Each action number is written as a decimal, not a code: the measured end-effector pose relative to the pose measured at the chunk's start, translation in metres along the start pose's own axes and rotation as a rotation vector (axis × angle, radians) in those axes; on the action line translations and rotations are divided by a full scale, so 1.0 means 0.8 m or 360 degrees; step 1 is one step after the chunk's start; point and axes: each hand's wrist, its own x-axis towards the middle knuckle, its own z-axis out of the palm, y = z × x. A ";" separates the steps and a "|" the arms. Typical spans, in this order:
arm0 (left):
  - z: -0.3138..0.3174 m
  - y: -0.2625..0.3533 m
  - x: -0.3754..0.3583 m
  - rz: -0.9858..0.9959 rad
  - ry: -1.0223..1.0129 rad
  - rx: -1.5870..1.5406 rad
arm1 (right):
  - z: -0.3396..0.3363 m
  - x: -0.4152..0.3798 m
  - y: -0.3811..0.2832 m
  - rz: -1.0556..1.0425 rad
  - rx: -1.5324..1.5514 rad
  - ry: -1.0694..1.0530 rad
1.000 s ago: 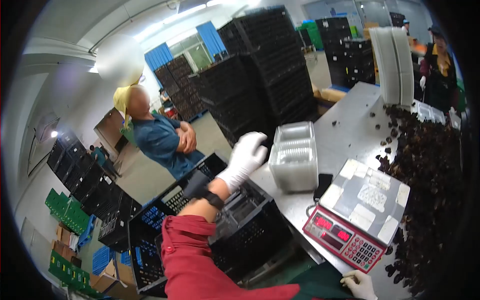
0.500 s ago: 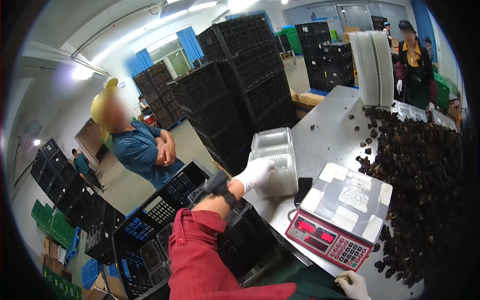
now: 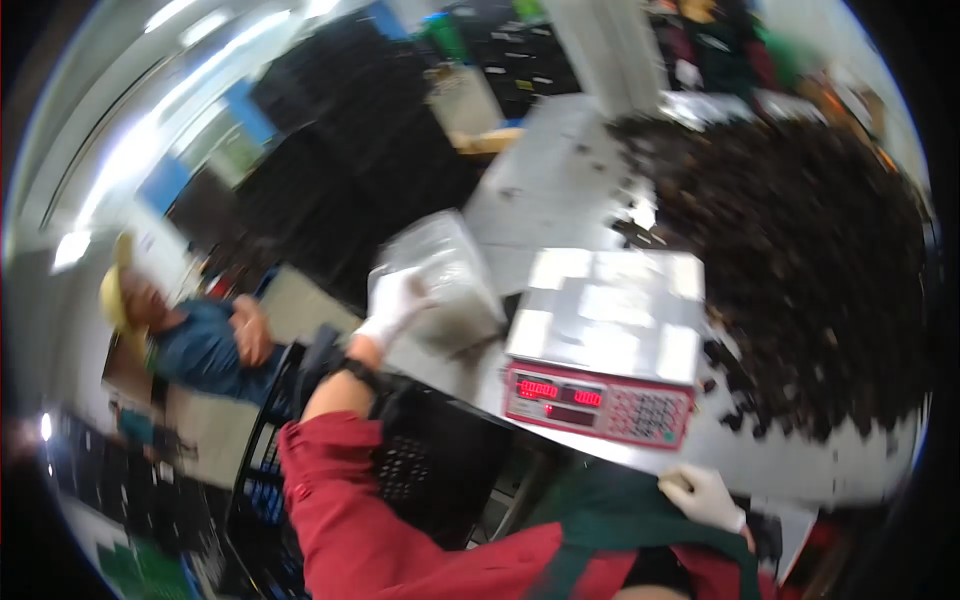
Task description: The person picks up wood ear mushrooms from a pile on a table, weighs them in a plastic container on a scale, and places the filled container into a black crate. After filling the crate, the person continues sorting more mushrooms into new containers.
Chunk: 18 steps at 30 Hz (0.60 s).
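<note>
My left hand (image 3: pixel 398 303), in a white glove, is at the near left side of a stack of clear plastic trays (image 3: pixel 458 285). Its fingers curl at the trays' rim, though motion blurs the detail. My right hand (image 3: pixel 703 495), also gloved, rests by the near table edge below a weighing scale (image 3: pixel 603 345). Its fingers are curled in, and nothing shows in them. The scale has a silver plate with pale patches and a red front with lit digits. Right of it spreads a large heap of dark, mushroom-like pieces (image 3: pixel 800 270).
A black crate (image 3: pixel 440 465) stands under my left forearm. Tall stacks of black crates (image 3: pixel 345 150) rise beyond the steel table (image 3: pixel 540 165). A person in a yellow cap (image 3: pixel 205 335) stands at left, arms folded. More trays (image 3: pixel 610 55) stand upright at the far end.
My view has swung, so the scale, trays and heap sit further left in the picture. My left hand stays at the tray stack, and my right hand stays by the table edge.
</note>
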 end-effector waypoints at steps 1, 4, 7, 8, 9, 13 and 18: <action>-0.003 0.007 -0.001 -0.0110 -0.0050 0.0148 | -0.004 -0.005 0.002 -0.0049 0.0064 0.0010; -0.018 0.039 0.003 -0.0168 0.0343 0.0269 | -0.004 -0.011 0.029 -0.0157 -0.0009 0.0030; -0.033 0.099 0.002 0.0140 0.0544 -0.0215 | 0.006 -0.017 0.065 -0.0203 0.0046 0.0179; -0.019 0.106 0.005 0.0332 0.0646 -0.0259 | 0.007 -0.016 0.070 -0.0212 0.0083 0.0201; -0.011 0.141 -0.003 0.0376 0.0528 -0.0360 | 0.001 -0.018 0.066 -0.0142 0.0179 0.0191; 0.057 0.244 -0.041 0.0552 0.0079 -0.0205 | -0.013 -0.020 0.068 -0.0110 0.0582 0.0084; 0.113 0.274 -0.067 0.0536 -0.0165 -0.0338 | -0.027 -0.034 0.067 -0.0210 0.0708 0.0101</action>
